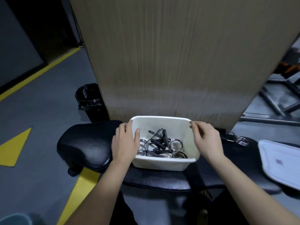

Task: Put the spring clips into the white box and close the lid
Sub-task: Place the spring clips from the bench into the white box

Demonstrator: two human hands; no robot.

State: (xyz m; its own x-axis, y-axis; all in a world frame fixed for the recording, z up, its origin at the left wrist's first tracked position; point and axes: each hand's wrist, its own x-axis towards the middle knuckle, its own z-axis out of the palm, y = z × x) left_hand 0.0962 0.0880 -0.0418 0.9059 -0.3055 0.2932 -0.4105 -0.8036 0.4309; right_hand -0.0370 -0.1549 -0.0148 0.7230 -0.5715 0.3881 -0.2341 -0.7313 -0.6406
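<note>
The white box [164, 164] stands open on a black padded bench. Several spring clips [159, 146] with black handles and steel coils lie piled inside it. My left hand [125, 142] grips the box's left wall, thumb inside the rim and fingers outside. My right hand [206, 140] rests at the box's right rim with fingers loosely curled, holding nothing that I can see. One more spring clip [233, 137] lies on the bench just right of the box. The white lid [279, 161] lies flat at the far right.
The black bench [84, 143] spans the frame under the box. A tall wood-grain panel [170, 62] rises right behind the box. A black bin [90, 101] stands on the grey floor at left, with yellow floor markings [14, 146]. Metal frames [276, 101] lie at right.
</note>
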